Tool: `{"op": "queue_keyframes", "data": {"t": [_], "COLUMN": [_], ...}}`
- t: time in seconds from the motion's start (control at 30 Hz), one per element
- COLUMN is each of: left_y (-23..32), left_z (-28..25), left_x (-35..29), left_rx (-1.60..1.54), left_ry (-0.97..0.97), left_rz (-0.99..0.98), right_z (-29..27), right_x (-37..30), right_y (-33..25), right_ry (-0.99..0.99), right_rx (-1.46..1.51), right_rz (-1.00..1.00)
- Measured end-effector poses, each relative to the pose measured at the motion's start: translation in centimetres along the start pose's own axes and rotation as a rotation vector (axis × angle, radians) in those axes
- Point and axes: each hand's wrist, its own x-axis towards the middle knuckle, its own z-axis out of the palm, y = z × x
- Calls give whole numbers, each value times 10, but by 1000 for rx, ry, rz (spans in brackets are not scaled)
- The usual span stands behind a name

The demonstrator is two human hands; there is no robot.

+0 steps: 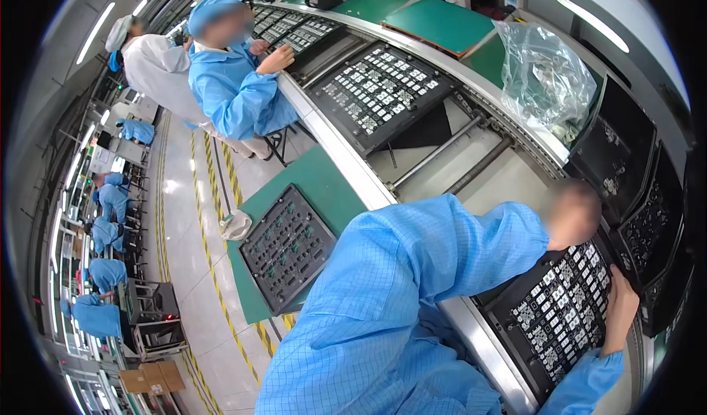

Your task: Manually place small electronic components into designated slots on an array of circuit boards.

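Observation:
A black tray (pixel 515 345) filled with rows of small white-and-black pieces lies on the conveyor line at the lower right. My right hand (pixel 622 308) grips the tray's right edge, fingers curled over the rim. Reaching across from the lower middle, my left arm in its blue checked sleeve ends at my left hand (pixel 574 215), near the tray's far edge. That hand is blurred, so its fingers and anything in them cannot be made out.
Further along the conveyor is another filled black tray (pixel 335 113), with metal rods (pixel 442 153) between. A pocketed black tray (pixel 303 273) rests on a green mat (pixel 324 176). Black bins (pixel 648 227) and a clear plastic bag (pixel 545 80) line the right. A co-worker (pixel 232 83) sits at the line.

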Motion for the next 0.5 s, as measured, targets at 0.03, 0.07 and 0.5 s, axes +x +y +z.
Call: {"op": "queue_keyframes", "data": {"t": [0.03, 0.07, 0.5], "left_y": [-1, -2, 23], "left_z": [5, 8, -26], "left_x": [2, 4, 12], "left_rx": [-17, 35, 203], "left_ry": [19, 39, -142], "left_rz": [15, 82, 75], "right_z": [-6, -9, -3], "right_x": [-8, -22, -61], "right_y": [1, 12, 47], "right_ry": [58, 42, 187], "right_rx": [45, 58, 94], "right_rz": [9, 139, 648]}}
